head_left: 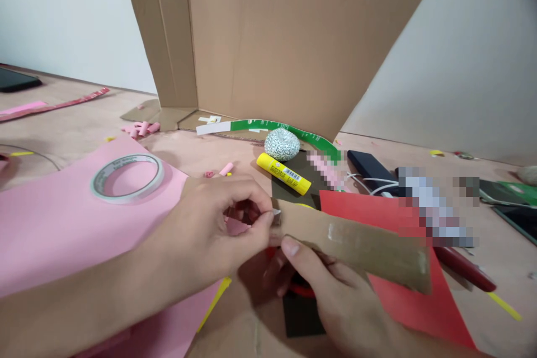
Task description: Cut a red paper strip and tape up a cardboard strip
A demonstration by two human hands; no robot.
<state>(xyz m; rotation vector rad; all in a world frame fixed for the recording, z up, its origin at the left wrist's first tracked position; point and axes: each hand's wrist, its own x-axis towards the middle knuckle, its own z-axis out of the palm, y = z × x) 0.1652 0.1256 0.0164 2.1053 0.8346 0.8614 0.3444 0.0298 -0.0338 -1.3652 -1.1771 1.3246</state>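
My right hand grips a brown cardboard strip near its left end, thumb on top and fingers beneath. The strip slants down to the right, with shiny clear patches on its surface. At that same left end my left hand pinches a small pale piece of tape between thumb and forefinger. Whether this piece is fully stuck to the cardboard I cannot tell. A red curved object lies below my hands, mostly hidden. Beyond them is a yellow glue stick.
A tape roll rests on pink paper at left. Red paper lies at right. Behind stand a patterned round object, a green strip and a tall cardboard panel. A dark red handle lies far right.
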